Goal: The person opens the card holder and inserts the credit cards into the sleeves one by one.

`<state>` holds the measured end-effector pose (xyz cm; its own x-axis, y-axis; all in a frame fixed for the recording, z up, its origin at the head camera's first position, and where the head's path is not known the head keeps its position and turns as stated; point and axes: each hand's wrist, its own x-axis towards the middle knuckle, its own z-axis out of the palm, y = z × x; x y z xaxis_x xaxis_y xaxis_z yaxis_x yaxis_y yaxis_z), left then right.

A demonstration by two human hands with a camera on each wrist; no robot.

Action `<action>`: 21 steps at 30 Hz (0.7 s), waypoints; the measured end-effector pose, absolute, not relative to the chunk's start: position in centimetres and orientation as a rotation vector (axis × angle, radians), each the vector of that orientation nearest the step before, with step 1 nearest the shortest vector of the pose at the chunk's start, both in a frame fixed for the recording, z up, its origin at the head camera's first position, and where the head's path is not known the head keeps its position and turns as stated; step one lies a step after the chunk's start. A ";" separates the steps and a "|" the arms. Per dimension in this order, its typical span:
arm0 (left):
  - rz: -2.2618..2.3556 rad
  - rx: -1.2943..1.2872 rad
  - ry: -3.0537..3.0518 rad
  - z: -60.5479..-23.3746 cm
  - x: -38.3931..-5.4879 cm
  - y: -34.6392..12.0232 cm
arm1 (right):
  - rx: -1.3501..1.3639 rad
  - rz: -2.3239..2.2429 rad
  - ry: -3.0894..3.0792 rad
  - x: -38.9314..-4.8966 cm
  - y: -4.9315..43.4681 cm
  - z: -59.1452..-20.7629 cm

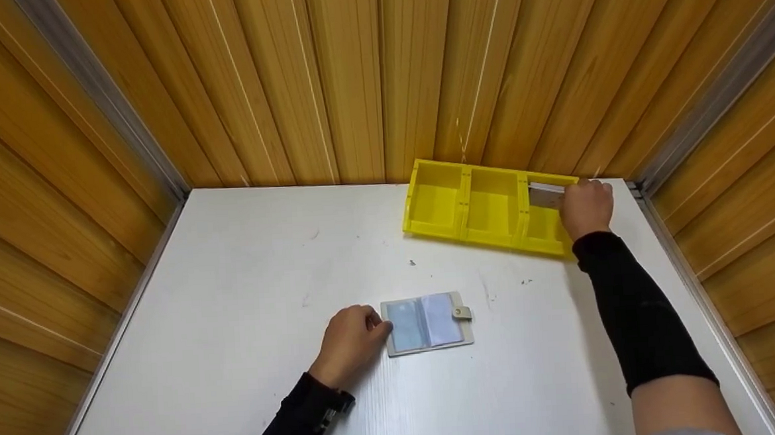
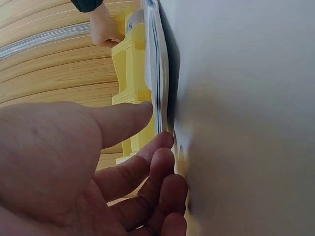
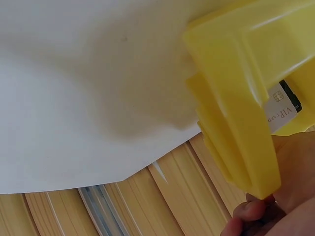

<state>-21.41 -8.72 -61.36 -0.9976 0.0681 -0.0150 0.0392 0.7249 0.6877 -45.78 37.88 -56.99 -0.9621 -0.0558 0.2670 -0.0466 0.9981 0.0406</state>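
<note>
An opened card holder with clear sleeves and a snap strap lies on the white table. At its left edge my left hand pinches it, thumb on top and index finger beneath; the holder's layered edge shows in the left wrist view. My right hand is at the right end of a yellow three-compartment bin, fingers curled by its corner. Beside it, in the right compartment, is a pale card, marked VIP CARD in the right wrist view. The right fingertips are hidden, so I cannot tell whether they grip the card.
The bin stands at the table's back right, close to the wood-look wall. Its left and middle compartments show bare yellow floors. Metal rails run along the wall corners. Small dark marks dot the tabletop.
</note>
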 end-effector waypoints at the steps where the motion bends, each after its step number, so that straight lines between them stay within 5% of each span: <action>1: 1.149 0.098 2.881 -61.3 -21.4 -8.7 | 0.078 -0.057 -2.866 -45.8 37.9 -57.0; 21: 1.138 0.085 2.867 -61.2 -21.5 -8.8 | 0.302 -0.055 -2.864 -45.5 38.6 -56.1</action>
